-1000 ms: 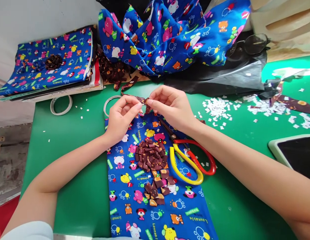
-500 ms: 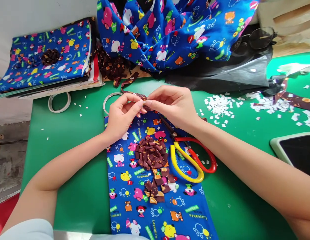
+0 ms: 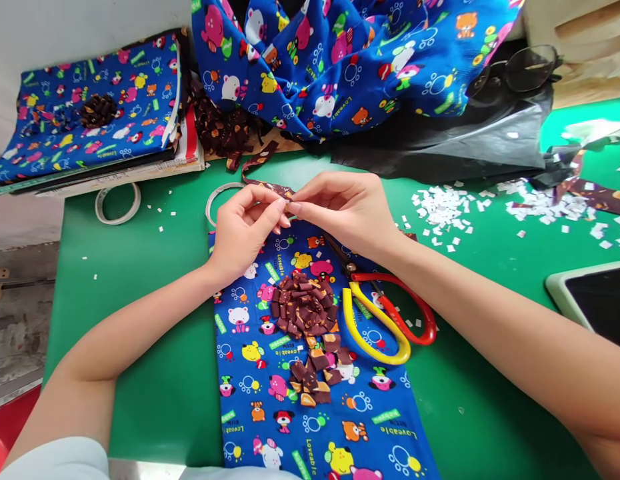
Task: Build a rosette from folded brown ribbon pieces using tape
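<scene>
Left hand and right hand are pinching a limp, light ribbon strip at its end.

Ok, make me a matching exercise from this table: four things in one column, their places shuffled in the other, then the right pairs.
1 scissors
2 glasses
3 brown strip
4 white paper bits

A on the black plastic, top right
B pinched between the left hand and the right hand
C scattered on the green table, right of the hands
D by the right wrist, blades on the blue cloth

Pairs: 1-D, 2-A, 3-B, 4-C
</scene>
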`<act>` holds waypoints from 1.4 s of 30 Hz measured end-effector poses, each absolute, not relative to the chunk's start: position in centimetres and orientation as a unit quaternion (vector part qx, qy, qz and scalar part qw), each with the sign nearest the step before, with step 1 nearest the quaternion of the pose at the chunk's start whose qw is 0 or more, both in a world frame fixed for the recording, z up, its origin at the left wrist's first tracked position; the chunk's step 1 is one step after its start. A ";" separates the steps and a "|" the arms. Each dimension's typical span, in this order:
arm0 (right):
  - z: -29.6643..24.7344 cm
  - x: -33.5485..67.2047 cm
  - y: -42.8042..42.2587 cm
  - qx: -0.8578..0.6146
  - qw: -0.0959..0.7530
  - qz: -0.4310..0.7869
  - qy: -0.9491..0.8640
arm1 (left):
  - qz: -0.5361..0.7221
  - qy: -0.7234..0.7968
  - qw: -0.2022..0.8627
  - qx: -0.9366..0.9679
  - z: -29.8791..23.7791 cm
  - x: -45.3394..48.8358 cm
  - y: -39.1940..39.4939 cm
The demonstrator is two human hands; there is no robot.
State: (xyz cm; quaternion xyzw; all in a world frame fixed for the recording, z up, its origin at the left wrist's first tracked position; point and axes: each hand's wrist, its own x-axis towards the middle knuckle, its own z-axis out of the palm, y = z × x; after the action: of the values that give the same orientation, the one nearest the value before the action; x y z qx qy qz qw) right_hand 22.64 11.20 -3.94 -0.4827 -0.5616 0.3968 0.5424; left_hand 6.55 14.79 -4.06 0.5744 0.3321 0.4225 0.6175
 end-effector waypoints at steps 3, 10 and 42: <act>-3.9 22.7 11.1 -0.480 0.530 0.401 -0.572 | 0.418 0.346 0.602 0.585 -4.0 6.5 14.7; -3.9 22.6 10.9 -0.481 0.520 0.356 -0.610 | 0.404 0.358 0.579 0.611 -3.4 6.6 14.3; -4.2 22.5 10.9 -0.482 0.530 0.369 -0.593 | 0.413 0.360 0.551 0.630 -3.7 6.5 14.4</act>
State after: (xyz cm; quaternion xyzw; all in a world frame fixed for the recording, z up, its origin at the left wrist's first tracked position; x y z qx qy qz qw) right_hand 22.55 10.93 -4.17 -0.4819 -0.5927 0.3686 0.5298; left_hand 6.47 14.37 -3.70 0.6296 0.3598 0.4133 0.5508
